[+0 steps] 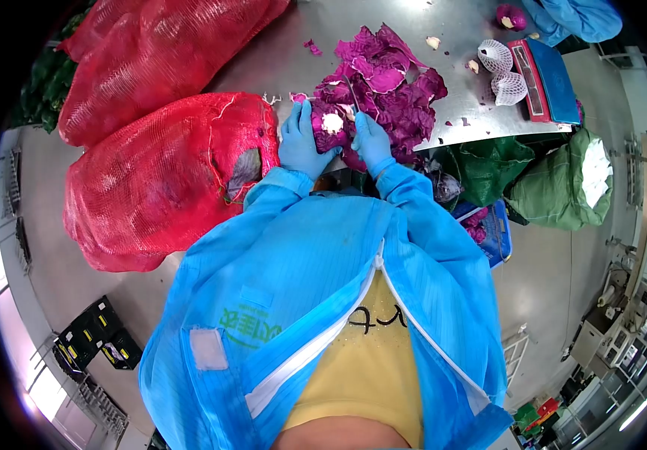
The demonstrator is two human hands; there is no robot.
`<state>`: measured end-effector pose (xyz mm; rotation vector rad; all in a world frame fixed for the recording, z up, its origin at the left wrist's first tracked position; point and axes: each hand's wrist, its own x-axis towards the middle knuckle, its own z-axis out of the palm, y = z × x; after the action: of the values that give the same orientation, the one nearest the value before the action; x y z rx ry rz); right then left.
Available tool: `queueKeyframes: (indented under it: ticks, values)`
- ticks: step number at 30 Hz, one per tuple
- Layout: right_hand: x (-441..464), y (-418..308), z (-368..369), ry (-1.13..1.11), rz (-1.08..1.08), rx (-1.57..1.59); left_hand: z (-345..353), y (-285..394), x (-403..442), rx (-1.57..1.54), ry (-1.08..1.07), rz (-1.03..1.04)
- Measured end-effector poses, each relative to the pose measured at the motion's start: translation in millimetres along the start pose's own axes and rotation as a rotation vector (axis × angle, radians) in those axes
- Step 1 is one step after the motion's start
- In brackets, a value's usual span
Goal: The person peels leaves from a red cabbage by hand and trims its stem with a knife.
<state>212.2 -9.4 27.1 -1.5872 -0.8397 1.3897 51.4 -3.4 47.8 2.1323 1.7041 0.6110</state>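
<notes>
My left hand (299,144), in a blue glove, is closed around the side of a red cabbage (331,124) with its pale cut core facing up. On the other side, my gloved right hand (372,142) grips a knife (352,91), whose thin blade points away from me over the purple leaves. A heap of loose cabbage leaves (402,94) lies beyond and to the right of both hands. The knife's handle is mostly hidden in my right fist.
Full red mesh sacks (143,176) stand at the left. Foam net sleeves (508,88) and a red-and-blue box (552,82) sit on the metal table (278,49). Green sacks (559,184) and a blue crate (497,232) are at the right. Another person's blue sleeve (582,19) shows top right.
</notes>
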Motion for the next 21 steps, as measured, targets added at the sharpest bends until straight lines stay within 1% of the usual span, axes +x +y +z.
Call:
queueKeyframes:
  ticks: [2,4,5,6,7,8,10,11,12,14,15,16,18,19,21]
  values:
    - [-5.0,-4.7,8.3,0.023,-0.040,-0.094,-4.1,0.4,0.6,0.034,-0.026,0.014]
    - [0.6,3.2,11.8,0.038,-0.127,-0.159,-4.7,-0.9,-0.1,0.015,-0.044,0.022]
    - [5.8,7.0,12.8,0.041,-0.126,-0.154,-2.9,-5.9,0.0,-0.017,-0.048,0.028]
    - [9.6,5.7,14.2,0.095,-0.217,-0.224,-1.4,-8.1,-0.9,-0.016,-0.052,0.031]
    - [11.4,5.4,14.6,0.148,-0.308,-0.293,0.0,-10.0,-1.8,-0.014,-0.014,0.062]
    - [12.0,5.3,12.5,0.150,-0.306,-0.288,1.5,-11.8,-2.7,-0.010,0.024,0.094]
    - [0.6,-27.9,12.1,0.176,-0.355,-0.510,1.2,-13.7,-6.4,-0.018,0.018,0.129]
    - [2.9,-32.6,12.8,0.253,-0.410,-0.629,1.3,-14.7,-7.6,-0.034,0.014,0.163]
    - [11.4,-30.8,10.8,0.290,-0.396,-0.628,2.7,-16.4,-8.1,-0.031,0.004,0.172]
    - [47.6,3.7,-5.1,0.410,-0.286,-0.409,6.4,-19.2,-10.2,-0.037,0.052,0.174]
    - [50.3,1.0,-13.5,0.417,-0.185,-0.464,5.9,-20.5,-11.3,-0.058,0.049,0.182]
    - [49.1,1.6,-15.5,0.424,-0.185,-0.459,6.0,-21.3,-10.2,-0.056,0.047,0.191]
    - [30.8,-1.3,-17.4,0.410,-0.299,-0.603,5.2,-22.8,-13.9,-0.061,0.056,0.181]
    - [19.1,-10.2,-18.3,0.335,-0.251,-0.591,4.6,-22.0,-14.6,-0.093,0.055,0.158]
    - [0.0,-23.1,-14.9,0.337,-0.273,-0.589,9.2,-23.4,-14.9,-0.112,0.066,0.151]
